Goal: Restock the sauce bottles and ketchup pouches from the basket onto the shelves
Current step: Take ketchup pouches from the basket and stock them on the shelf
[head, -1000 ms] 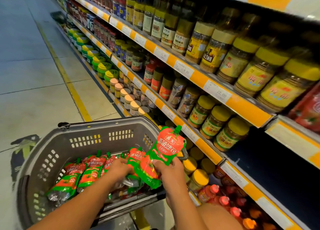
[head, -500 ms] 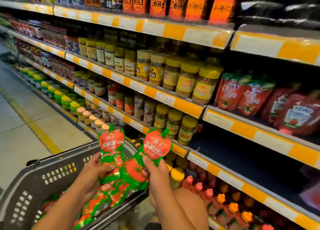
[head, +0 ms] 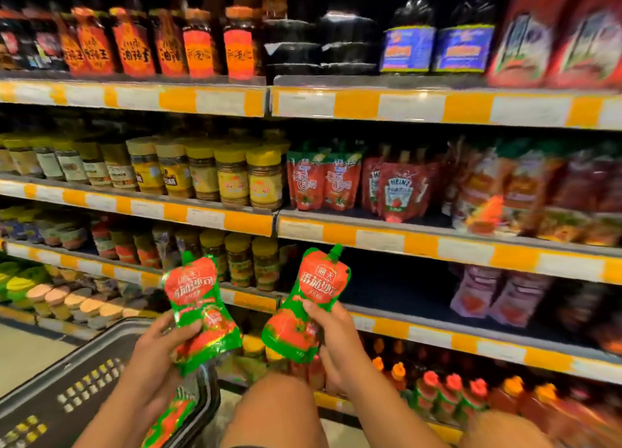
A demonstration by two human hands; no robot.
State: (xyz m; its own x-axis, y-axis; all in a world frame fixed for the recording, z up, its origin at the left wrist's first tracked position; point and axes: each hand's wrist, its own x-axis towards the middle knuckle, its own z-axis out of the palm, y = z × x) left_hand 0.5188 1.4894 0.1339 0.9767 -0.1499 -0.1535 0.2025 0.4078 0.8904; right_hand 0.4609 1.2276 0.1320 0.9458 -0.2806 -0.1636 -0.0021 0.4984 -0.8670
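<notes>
The dark shelf bay (head: 404,289) ahead, below the stocked red pouches, looks mostly bare, so most restocking seems left. In the grey plastic basket (head: 67,390) at least one pouch remains. My left hand (head: 158,350) grips one red-and-green spouted ketchup pouch (head: 198,299), my right hand (head: 333,333) another (head: 313,299), neither shelved yet.

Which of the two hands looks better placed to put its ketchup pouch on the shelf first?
Probably the right hand. Its ketchup pouch is raised directly in front of the dark open shelf space, beside the purple pouches. The left hand holds its pouch farther left, over the basket, facing jars.
</notes>
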